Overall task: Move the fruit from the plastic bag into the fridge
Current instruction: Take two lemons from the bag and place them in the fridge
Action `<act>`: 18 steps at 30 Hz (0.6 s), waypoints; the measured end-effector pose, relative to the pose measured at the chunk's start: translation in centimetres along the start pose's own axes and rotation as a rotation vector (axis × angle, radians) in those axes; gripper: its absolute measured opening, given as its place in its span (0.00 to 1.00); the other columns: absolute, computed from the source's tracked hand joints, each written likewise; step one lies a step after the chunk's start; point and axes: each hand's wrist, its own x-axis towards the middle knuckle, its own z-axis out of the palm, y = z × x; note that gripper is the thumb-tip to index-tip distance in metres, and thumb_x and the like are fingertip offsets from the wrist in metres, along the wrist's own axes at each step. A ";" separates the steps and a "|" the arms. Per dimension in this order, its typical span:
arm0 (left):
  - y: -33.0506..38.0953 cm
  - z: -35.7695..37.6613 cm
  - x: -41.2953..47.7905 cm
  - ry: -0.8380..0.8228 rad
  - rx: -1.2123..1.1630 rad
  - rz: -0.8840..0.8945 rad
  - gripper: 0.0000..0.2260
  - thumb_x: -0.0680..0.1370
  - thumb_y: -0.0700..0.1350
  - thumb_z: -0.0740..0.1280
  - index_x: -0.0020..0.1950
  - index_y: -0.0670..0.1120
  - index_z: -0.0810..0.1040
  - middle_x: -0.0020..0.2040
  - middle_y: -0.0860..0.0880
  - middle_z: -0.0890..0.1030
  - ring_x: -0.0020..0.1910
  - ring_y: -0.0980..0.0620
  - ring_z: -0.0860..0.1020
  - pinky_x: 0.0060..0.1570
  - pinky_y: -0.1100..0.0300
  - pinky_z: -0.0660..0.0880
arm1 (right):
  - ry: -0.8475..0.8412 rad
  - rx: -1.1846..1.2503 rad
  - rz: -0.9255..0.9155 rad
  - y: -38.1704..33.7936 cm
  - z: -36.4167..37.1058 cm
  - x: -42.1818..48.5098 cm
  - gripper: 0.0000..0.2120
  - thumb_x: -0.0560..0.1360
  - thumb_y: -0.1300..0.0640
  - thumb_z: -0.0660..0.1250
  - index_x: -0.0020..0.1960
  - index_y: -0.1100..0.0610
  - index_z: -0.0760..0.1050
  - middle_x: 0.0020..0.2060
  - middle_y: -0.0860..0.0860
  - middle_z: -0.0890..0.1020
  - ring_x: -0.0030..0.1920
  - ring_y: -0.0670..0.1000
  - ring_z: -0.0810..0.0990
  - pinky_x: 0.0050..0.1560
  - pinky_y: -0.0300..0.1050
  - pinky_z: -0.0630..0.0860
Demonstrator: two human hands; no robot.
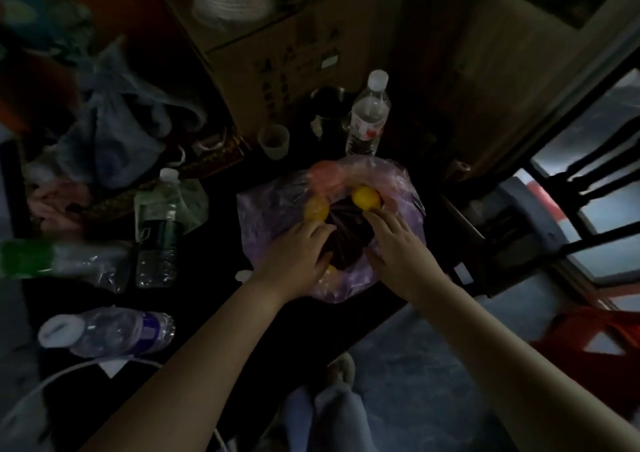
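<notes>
- The round yellow fruit [365,198] sits at the far rim of the crumpled purple see-through plastic bag [263,216]. A second yellow fruit [316,210] shows through the film on the left, and a pinkish-orange one [323,172] lies behind. All of it is in the bag, on the dark worktop [214,278].
- My right grip [394,243] is spread, fingers straight along the bag's right lip with the tips just short of the yellow fruit; I judge this is to widen the mouth.
- My left grip [298,254] lies bent over the near-left lip; I cannot tell whether it pinches the film.
- A clear water bottle with a white cap [369,119] stands just behind the bag, so a careless lift could knock it.
- A small frosted cup [273,141] and a brown cardboard box [277,53] stand farther back.
- A clear bottle lying on its side [107,330] is well to the left. The fridge is not in view.
</notes>
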 end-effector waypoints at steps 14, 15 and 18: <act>-4.1 4.5 7.2 0.047 0.041 0.031 0.22 0.75 0.39 0.67 0.69 0.42 0.70 0.69 0.43 0.70 0.71 0.44 0.65 0.68 0.59 0.56 | -0.179 -0.075 -0.123 6.2 3.4 8.2 0.30 0.79 0.55 0.59 0.77 0.56 0.51 0.77 0.53 0.53 0.75 0.57 0.55 0.70 0.52 0.61; -4.3 4.5 7.5 0.052 0.042 0.022 0.23 0.74 0.38 0.67 0.69 0.42 0.71 0.68 0.43 0.71 0.70 0.43 0.66 0.68 0.58 0.57 | -0.183 -0.083 -0.124 6.3 3.4 8.6 0.30 0.79 0.56 0.60 0.77 0.56 0.51 0.77 0.53 0.53 0.74 0.57 0.57 0.69 0.53 0.63; -4.8 4.5 8.2 0.071 0.032 0.002 0.24 0.72 0.37 0.69 0.68 0.40 0.71 0.68 0.41 0.71 0.68 0.40 0.68 0.68 0.53 0.60 | -0.181 -0.109 -0.126 6.6 3.5 9.5 0.31 0.77 0.56 0.61 0.77 0.56 0.53 0.75 0.54 0.59 0.70 0.60 0.66 0.63 0.55 0.71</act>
